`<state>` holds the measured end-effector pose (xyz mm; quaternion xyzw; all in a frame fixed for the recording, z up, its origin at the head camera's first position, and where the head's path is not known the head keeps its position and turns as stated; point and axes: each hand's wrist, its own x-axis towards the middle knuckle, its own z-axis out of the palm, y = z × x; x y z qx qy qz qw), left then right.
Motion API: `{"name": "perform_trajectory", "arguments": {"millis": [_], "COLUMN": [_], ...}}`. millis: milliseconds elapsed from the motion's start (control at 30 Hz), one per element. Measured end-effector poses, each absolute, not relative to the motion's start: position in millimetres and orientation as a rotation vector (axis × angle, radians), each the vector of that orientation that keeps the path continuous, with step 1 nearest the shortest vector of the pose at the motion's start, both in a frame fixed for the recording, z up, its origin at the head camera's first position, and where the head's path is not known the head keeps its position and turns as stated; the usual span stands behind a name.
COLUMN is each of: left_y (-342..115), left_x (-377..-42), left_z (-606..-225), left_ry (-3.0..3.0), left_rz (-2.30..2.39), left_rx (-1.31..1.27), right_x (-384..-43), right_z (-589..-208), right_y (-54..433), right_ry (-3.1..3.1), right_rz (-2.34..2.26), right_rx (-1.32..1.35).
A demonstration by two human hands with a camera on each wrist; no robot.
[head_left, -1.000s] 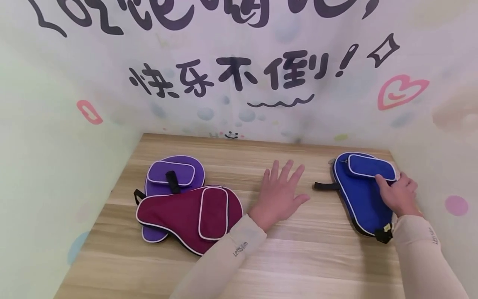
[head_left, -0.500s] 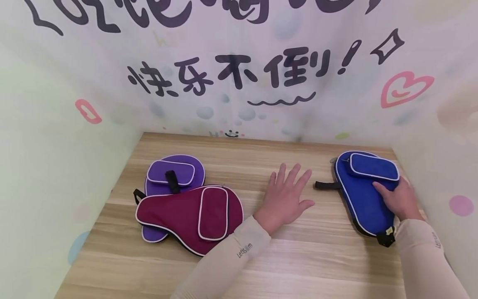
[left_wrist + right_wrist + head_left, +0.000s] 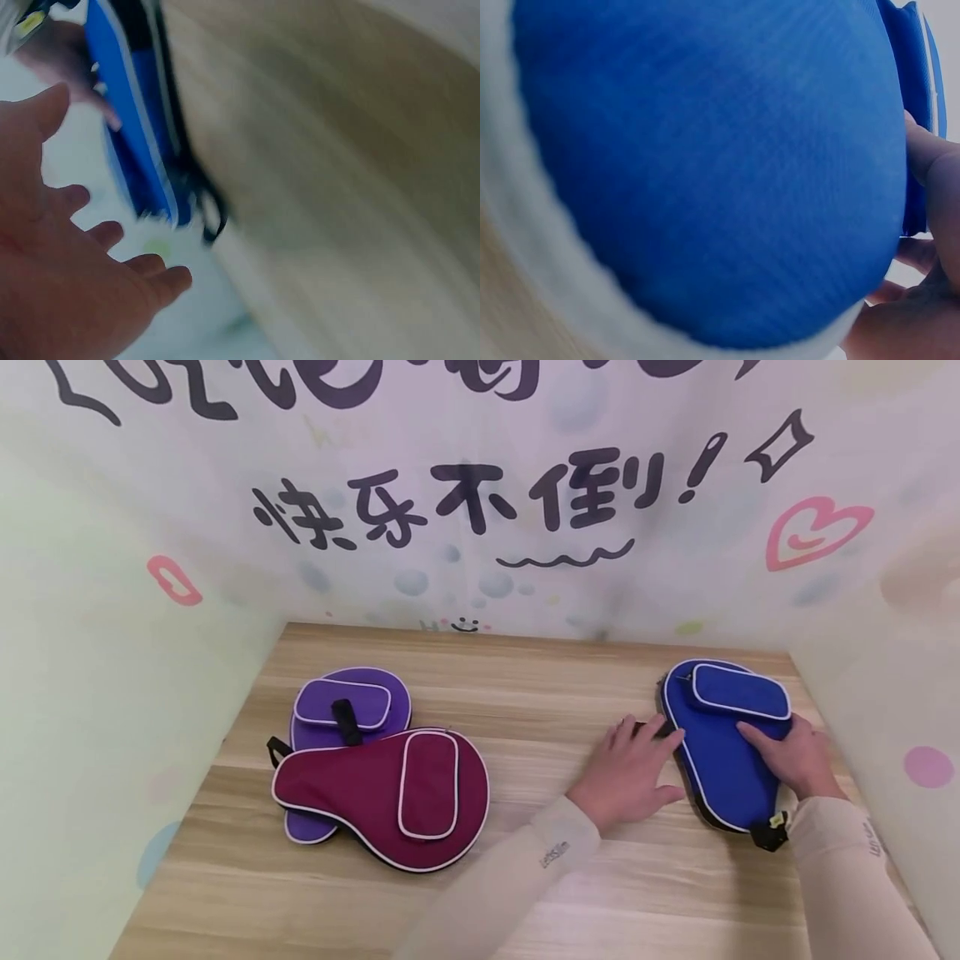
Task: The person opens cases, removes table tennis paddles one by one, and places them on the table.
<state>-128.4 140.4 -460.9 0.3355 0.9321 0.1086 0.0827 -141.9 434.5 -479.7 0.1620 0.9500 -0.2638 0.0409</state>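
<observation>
A blue table tennis paddle case (image 3: pixel 723 777) with white piping and a zipped pocket lies at the right of the table in the head view. My right hand (image 3: pixel 806 760) grips its right edge, thumb on the upper face below the pocket; the other fingers are mostly hidden behind that edge. My left hand (image 3: pixel 626 777) is spread at the case's left side, its fingertips over the black strap (image 3: pixel 652 728) and right at the piping. In the left wrist view its fingers (image 3: pixel 142 262) point towards the blue case. Blue fabric fills most of the right wrist view.
On the left of the wooden table (image 3: pixel 525 893), a maroon paddle case (image 3: pixel 345 785) lies across a purple one (image 3: pixel 390 693). A printed white backdrop (image 3: pixel 480 585) rises behind the table, and pale walls (image 3: pixel 97 735) stand at both sides.
My left hand has moved right, from the middle of the table to the blue case's left edge. My right thumb has shifted from the pocket's lower edge to just below it, the case barely moving.
</observation>
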Motion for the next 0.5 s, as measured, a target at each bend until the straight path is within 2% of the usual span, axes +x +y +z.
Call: {"name": "perform_trajectory", "arguments": {"millis": [267,500], "left_y": [182,204], "left_x": [-128,-114], "left_z": [-481,-481], "left_ry": [2.672,2.629], "left_rz": [0.354,0.205], "left_rx": [1.060,1.154], "right_x": [-145,-142], "right_z": [-480,-479], "right_y": [429,437], "right_ry": [2.818,2.789], "right_rz": [-0.838,-0.908], "right_rx": [0.549,0.573]}}
